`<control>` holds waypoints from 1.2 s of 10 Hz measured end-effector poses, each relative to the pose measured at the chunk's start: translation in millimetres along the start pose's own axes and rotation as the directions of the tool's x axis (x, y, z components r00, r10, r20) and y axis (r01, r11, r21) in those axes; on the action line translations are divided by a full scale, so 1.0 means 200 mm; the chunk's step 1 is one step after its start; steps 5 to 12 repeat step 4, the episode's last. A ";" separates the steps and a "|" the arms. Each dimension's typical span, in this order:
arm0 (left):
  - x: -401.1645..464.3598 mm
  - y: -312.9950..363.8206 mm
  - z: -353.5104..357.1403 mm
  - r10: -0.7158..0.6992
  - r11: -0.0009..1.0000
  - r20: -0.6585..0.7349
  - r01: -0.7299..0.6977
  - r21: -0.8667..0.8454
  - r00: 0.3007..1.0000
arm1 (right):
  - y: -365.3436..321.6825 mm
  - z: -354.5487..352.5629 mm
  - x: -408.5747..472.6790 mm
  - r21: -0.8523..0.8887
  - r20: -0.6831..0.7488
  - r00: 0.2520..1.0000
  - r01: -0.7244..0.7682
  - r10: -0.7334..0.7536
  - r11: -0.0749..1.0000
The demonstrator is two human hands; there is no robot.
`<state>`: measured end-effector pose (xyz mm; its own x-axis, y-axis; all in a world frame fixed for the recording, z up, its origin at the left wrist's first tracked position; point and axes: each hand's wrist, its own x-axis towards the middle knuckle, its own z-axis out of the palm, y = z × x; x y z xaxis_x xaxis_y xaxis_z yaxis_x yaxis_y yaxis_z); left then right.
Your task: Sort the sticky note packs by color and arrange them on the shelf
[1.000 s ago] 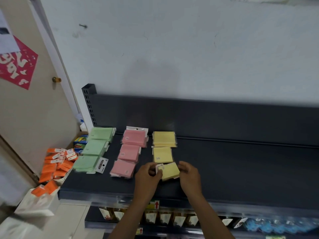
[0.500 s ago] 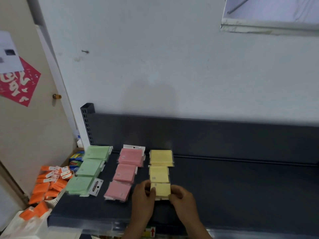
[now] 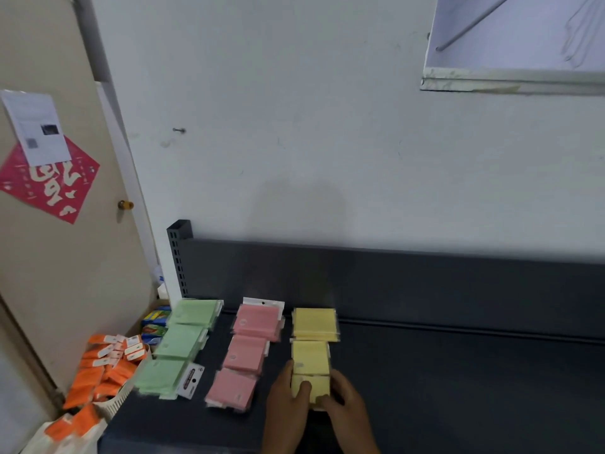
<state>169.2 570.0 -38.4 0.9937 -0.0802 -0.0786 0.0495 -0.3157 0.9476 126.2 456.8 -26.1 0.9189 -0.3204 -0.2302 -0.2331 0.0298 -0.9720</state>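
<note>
Front yellow pack flat on shelf, nearest in yellow column; left hand and right hand pinching its side edges. Likely light, slick-wrapped, slightly bendy; best held by edges

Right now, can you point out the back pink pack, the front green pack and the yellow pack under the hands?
back pink pack (image 3: 258, 320), head view, middle of its face.
front green pack (image 3: 160, 376), head view, middle of its face.
yellow pack (image 3: 317, 385), head view, bare strip between both hands.

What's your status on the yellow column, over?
Left hand and right hand both on the front yellow pack, seating it on the shelf. Green, pink columns set. Nothing in the way.
</note>
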 end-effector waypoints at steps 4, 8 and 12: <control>-0.06 0.04 -0.02 0.000 1.000 0.013 0.000 0.013 1.000 | -0.02 -0.02 0.00 -0.106 0.002 0.999 0.034 -0.034 0.994; -0.06 0.04 -0.02 0.000 1.000 0.013 0.000 0.013 1.000 | -0.02 -0.02 0.00 -0.106 0.002 0.999 0.034 -0.034 0.994; -0.06 0.04 -0.02 0.000 1.000 0.013 0.000 0.013 1.000 | -0.02 -0.02 0.00 -0.106 0.002 0.999 0.034 -0.034 0.994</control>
